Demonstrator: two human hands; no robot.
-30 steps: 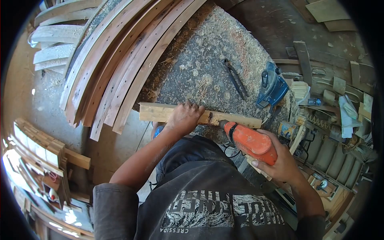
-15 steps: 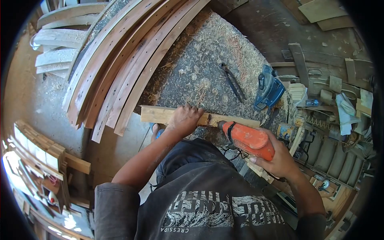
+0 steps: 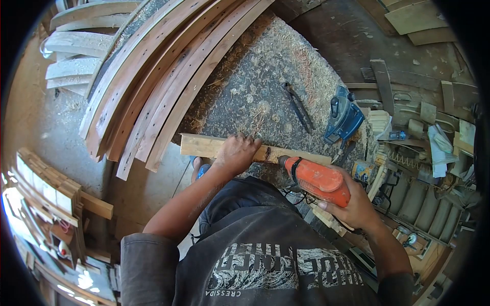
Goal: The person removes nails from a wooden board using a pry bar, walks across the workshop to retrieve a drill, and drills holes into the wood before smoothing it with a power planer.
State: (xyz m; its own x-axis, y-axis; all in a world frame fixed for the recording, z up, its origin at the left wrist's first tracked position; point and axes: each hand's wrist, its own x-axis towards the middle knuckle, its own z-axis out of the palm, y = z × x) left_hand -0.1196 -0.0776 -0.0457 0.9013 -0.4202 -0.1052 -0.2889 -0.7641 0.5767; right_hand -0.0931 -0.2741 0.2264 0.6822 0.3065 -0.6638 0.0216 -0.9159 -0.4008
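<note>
A pale wooden batten (image 3: 199,146) lies across the near edge of a sawdust-covered workbench (image 3: 265,76). My left hand (image 3: 236,152) presses down on its middle, fingers curled over the far edge. My right hand (image 3: 353,207) grips an orange power drill (image 3: 316,180) by its rear body. The drill's nose points left and meets the batten just right of my left hand. The bit itself is hidden at the contact point.
Several long curved wooden slats (image 3: 153,81) are stacked at the left of the bench. A blue power planer (image 3: 344,116) and dark pliers (image 3: 300,108) rest on the bench. Offcuts and clutter (image 3: 434,132) crowd the right; a slatted wooden frame (image 3: 46,188) stands lower left.
The view has shifted slightly. Both hands keep their hold, and the drill stays against the batten at about the same spot.
</note>
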